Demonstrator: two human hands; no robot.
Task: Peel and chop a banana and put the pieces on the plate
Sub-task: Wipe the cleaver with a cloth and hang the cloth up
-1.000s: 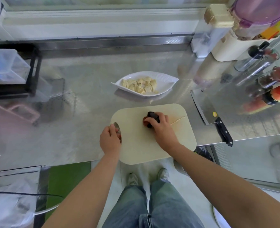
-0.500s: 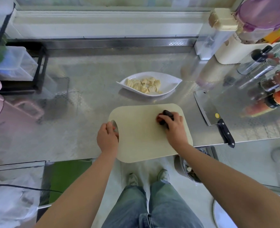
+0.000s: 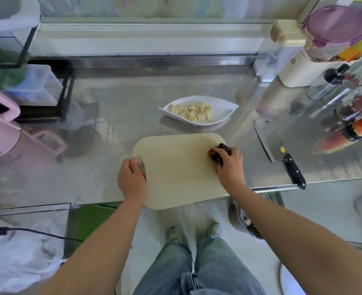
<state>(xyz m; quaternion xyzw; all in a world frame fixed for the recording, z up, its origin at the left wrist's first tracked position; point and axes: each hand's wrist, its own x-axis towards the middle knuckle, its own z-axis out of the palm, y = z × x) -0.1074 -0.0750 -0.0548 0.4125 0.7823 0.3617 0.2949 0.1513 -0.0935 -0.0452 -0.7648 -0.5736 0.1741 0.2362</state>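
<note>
step: post-plating clean-up | left hand (image 3: 131,179): gripping cutting board (image 3: 180,171) | right hand (image 3: 231,167): clutching dark scrap (image 3: 221,150), likely peel | next: bin scrap

Pale banana slices (image 3: 193,111) in a heap on white leaf-shaped plate (image 3: 225,108)

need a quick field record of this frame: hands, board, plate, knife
left hand: grips the cutting board at its left edge, by the handle hole
right hand: holds a dark lump on the board's right side; cannot tell what it is
cutting board: on the counter, near edge overhanging; no slices on it
plate: white, beyond the board, holds the banana pieces
cleaver: flat on the counter right of the board, untouched
</note>
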